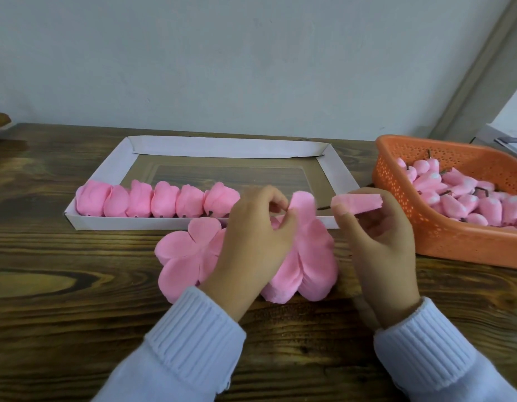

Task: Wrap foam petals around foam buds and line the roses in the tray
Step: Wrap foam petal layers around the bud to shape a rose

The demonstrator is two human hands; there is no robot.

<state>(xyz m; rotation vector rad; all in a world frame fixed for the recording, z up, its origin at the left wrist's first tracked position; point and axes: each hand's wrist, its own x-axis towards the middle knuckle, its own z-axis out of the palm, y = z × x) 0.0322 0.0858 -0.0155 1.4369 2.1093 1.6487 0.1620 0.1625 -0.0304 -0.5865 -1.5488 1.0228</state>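
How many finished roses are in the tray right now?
6 roses side by side along the tray's near wall, from its left corner rightward. The left hand may hide another at the row's right end.

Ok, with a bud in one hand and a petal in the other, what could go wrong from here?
1. The left hand pinches one petal off the petal stack; clinging layers might lift with it.
2. The right hand holds the bud only in a light pinch, so it could slip while wrapping.
3. Both hands work just by the tray wall; a nudge might disturb the end of the row of roses.
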